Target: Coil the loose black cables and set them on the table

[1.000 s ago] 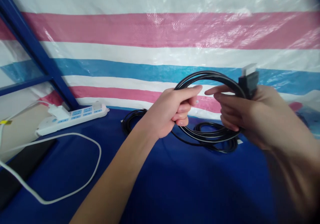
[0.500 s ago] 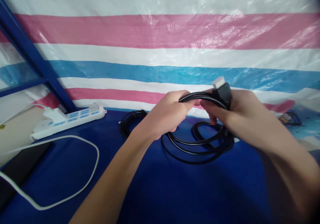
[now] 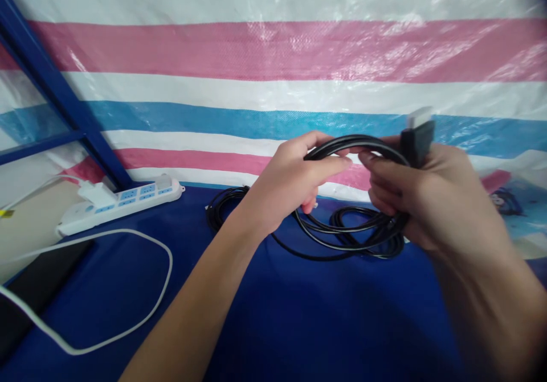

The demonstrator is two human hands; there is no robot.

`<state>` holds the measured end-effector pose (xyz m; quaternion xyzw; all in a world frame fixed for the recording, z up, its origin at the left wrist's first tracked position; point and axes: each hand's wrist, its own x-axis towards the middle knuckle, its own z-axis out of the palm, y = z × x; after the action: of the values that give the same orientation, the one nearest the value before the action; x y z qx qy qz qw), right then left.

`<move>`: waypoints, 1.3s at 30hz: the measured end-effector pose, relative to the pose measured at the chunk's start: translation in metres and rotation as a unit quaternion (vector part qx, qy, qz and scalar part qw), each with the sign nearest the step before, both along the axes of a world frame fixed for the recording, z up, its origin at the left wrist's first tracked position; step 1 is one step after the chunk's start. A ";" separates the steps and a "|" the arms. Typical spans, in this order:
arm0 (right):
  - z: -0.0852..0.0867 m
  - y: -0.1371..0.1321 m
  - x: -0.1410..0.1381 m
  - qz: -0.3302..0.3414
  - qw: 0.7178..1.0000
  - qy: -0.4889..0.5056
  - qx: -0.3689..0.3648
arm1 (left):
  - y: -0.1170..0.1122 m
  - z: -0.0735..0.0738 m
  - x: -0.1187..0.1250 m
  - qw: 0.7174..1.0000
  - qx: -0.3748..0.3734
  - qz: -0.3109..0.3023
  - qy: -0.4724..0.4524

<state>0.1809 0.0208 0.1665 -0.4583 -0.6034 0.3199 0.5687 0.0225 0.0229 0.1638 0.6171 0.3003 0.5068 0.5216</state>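
Observation:
Both hands hold up a looped black cable [image 3: 358, 141] above a blue surface. My left hand [image 3: 294, 177] is closed on the loops, its thumb stretched along them toward the right. My right hand [image 3: 431, 188] pinches the same loops on the other side, fingers curled. A black connector [image 3: 419, 137] with a pale, blurred tip sticks up beside the right hand. Lower strands of the cable hang in a curve between the hands. Behind them a coiled black cable [image 3: 391, 249] lies on the surface; another coiled cable [image 3: 216, 211] is partly hidden by my left forearm.
On the left, a white power strip [image 3: 128, 202] holds a white plug [image 3: 99, 194]. A white cord [image 3: 168, 268] loops over the blue surface [image 3: 325, 325] beside a flat black object [image 3: 47, 285]. A striped plastic sheet [image 3: 256, 52] hangs behind, next to a blue metal frame [image 3: 51, 86].
My right hand has moved right and slightly up with the connector, widening the gap between the hands. My left hand's thumb now stretches out along the loops.

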 end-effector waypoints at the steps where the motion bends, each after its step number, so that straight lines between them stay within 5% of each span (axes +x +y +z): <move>1: 0.001 0.000 -0.001 0.008 0.999 0.049 -0.010 | 0.000 0.000 0.002 0.998 -0.017 -0.037 -0.047; 6: 0.009 -0.001 -0.004 -0.011 0.964 0.267 -0.010 | -0.002 -0.006 0.025 0.954 -0.102 -0.140 -0.245; 10: 0.010 -0.004 -0.008 0.011 0.946 0.322 -0.040 | -0.004 -0.011 0.040 0.931 -0.141 -0.087 -0.324; 15: -0.003 -0.010 -0.029 0.133 0.909 0.386 -0.083 | -0.002 -0.008 0.032 0.915 -0.148 -0.031 -0.374; 20: -0.013 -0.012 -0.040 0.180 0.899 0.387 -0.097 | 0.004 0.000 0.010 0.932 -0.133 -0.018 -0.337; 25: 0.001 -0.013 -0.017 0.254 0.925 0.218 -0.181 | 0.005 0.014 -0.020 0.969 -0.137 -0.131 -0.159; 28: 0.005 -0.014 -0.015 0.224 0.944 0.200 -0.140 | -0.002 0.022 -0.027 0.967 -0.154 -0.162 -0.120; 32: 0.000 -0.013 -0.023 0.163 0.941 0.290 -0.067 | -0.010 0.026 -0.019 0.978 -0.126 -0.078 -0.148; 39: -0.003 -0.010 -0.027 0.181 0.925 0.329 -0.058 | -0.006 0.024 -0.012 0.965 -0.088 0.039 -0.244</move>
<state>0.1536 0.0112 0.1634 -0.2425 -0.4353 0.5843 0.6405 0.0106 0.0165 0.1883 0.4142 0.2310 0.6337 0.6111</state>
